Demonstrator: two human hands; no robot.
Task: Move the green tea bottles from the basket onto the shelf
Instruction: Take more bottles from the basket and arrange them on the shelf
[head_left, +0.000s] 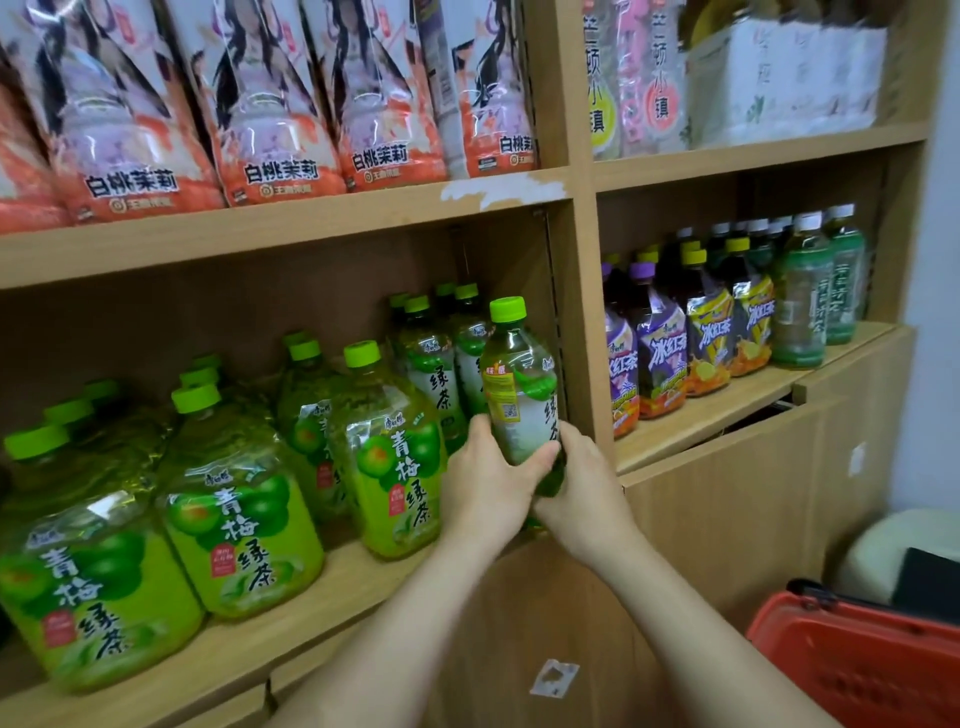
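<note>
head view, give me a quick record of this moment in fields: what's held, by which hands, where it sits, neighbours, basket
held item: green tea bottle, upright, green cap on
hands: left hand and right hand both wrapped round its lower part
grip: both closed on the bottle
position: at the front right end of the shelf, against the upright divider; its base is hidden by the hands
neighbours: smaller green tea bottles behind, large plum green tea bottles to the left
basket: red basket at lower right, contents not visible
</note>
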